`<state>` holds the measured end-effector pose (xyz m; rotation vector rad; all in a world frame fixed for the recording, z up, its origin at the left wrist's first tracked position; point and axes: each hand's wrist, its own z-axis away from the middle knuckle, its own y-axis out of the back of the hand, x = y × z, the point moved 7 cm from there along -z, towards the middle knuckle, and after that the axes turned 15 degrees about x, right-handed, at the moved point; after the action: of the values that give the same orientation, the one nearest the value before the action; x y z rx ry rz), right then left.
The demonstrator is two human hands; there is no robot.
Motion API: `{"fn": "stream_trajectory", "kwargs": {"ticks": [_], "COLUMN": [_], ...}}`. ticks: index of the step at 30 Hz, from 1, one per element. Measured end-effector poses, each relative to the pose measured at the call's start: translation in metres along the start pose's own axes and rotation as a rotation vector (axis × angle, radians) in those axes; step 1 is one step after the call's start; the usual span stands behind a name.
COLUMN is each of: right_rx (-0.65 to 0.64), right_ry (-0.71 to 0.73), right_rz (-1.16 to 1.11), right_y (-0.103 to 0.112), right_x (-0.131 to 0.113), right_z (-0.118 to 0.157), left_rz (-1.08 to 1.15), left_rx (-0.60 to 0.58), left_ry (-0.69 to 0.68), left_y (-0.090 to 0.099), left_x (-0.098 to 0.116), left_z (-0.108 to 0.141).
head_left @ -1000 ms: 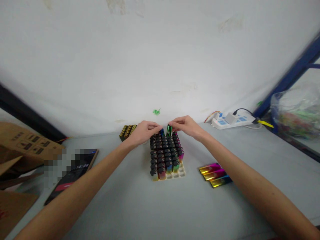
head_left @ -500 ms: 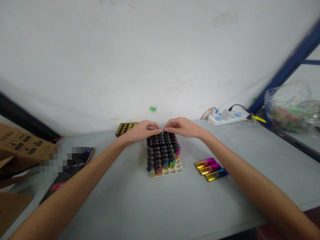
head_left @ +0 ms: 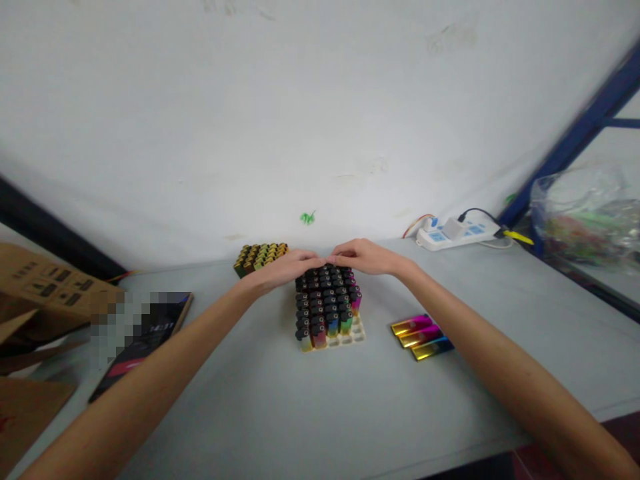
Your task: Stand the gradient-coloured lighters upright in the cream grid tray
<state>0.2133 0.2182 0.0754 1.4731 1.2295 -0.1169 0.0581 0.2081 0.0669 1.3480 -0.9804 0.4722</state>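
Observation:
Packed rows of lighters point(head_left: 331, 298) with black tops and coloured bodies stand upright in a pale slotted tray point(head_left: 359, 337). My left hand point(head_left: 295, 265) reaches over the far left end of these rows, low and flattened, its fingers pressed together. From the other side my right hand point(head_left: 364, 256) comes in with curled fingers and its thumb at the far row. The fingertips of both hands meet over the black tops. Whatever lies between them is hidden.
Behind my left hand is a block of gold-topped lighters point(head_left: 260, 257). Three shiny metallic cases point(head_left: 419, 335) lie by my right forearm. A power strip point(head_left: 457, 233) sits along the wall. At left are a phone point(head_left: 150, 333) and cardboard boxes point(head_left: 53, 283).
My left hand has lowered and flattened, and the fingertips of both hands have come together. More of the gold-topped block shows. The view has shifted slightly.

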Motion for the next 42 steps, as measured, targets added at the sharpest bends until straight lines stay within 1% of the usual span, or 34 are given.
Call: {"fn": "stream_trajectory", "kwargs": {"ticks": [3,10,13,15,17,19,21,22,24,26,27,28,30,31,33,36,39,42], "right_rx": [-0.022,-0.041,-0.014,0.083,0.249,0.42,0.513,0.507,0.443,0.342,0.29,0.264,0.251,0.259,0.274,0.274,0.253,0.255], "right_ry": [0.003,-0.1,-0.118,-0.135,-0.139,-0.115,-0.084,-0.078,-0.091,-0.121,-0.128,-0.141,-0.164,-0.173,-0.18,-0.169,-0.149,-0.148], "right_rz": [0.032,0.008,-0.017,-0.047,-0.055,-0.04,-0.023,0.003,0.097,0.205,0.251,0.284,0.318,0.335,0.359,0.362,0.338,0.329], "right_y": [-0.004,-0.014,-0.013,-0.001,0.023,0.054,0.079,0.087,0.093,0.088,0.083,0.078,0.071,0.069,0.065,0.061,0.058,0.061], "right_x": [0.004,0.02,0.02,0.015,0.007,-0.006,-0.02,-0.026,-0.031,-0.029,-0.026,-0.021,-0.011,-0.006,0.001,0.005,0.002,-0.003], "right_z": [0.001,0.002,0.003,0.007,0.019,0.042,0.076,0.096,0.137,0.178,0.196,0.212,0.236,0.243,0.25,0.246,0.236,0.231], "left_rz": [-0.002,-0.023,-0.035,-0.069,-0.129,-0.172,-0.179,-0.172,-0.144,-0.105,-0.081,-0.076,-0.098,-0.108,-0.101,-0.083,-0.13,-0.171], "left_rx": [0.005,0.091,0.126,0.181,0.267,0.386,0.468,0.493,0.543,0.561,0.578,0.598,0.632,0.65,0.668,0.663,0.649,0.652], "left_ry": [-0.014,-0.085,-0.123,-0.167,-0.203,-0.255,-0.312,-0.328,-0.343,-0.317,-0.321,-0.337,-0.362,-0.374,-0.372,-0.35,-0.332,-0.338], "left_y": [0.001,0.004,0.011,0.019,0.03,0.042,0.049,0.049,0.048,0.043,0.04,0.038,0.034,0.033,0.032,0.03,0.027,0.027], "left_x": [0.001,0.003,0.009,0.016,0.022,0.028,0.031,0.03,0.023,0.009,0.003,-0.002,-0.009,-0.012,-0.015,-0.018,-0.02,-0.021], "left_z": [0.001,-0.003,0.002,0.012,0.027,0.047,0.07,0.082,0.104,0.121,0.128,0.134,0.141,0.143,0.144,0.142,0.142,0.143]}}
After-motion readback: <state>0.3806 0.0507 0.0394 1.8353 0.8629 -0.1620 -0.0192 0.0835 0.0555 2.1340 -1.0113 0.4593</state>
